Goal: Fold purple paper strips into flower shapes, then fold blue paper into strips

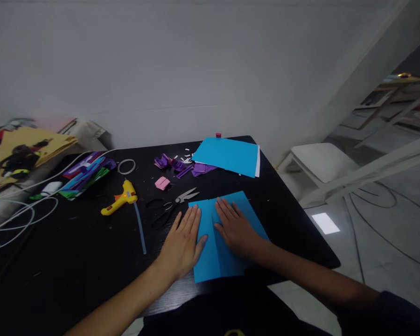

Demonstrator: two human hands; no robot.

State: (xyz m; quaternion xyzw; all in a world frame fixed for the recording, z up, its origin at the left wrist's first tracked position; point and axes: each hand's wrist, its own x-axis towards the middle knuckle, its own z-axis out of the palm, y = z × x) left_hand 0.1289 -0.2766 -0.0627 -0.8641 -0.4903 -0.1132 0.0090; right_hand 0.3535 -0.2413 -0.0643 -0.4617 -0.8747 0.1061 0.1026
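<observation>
A sheet of blue paper [207,261] with a crease down its middle lies at the near edge of the black table. My left hand [182,242] rests flat along the sheet's left edge, fingers stretched out and thumb on the paper. On the right half, my right hand [235,227] lies flat with its fingers extended, its thumb close to the crease. Just beyond my left fingertips are black-handled scissors [177,201] with their blades apart. Neither hand grips anything.
A yellow glue gun [124,198] with a glue stick lies left of the scissors. Farther back are a tape roll [126,166], folded pink paper [162,183], purple scraps [203,169] and more blue sheets [227,154]. White cables [31,212] cross the left side. A white chair [317,163] stands right.
</observation>
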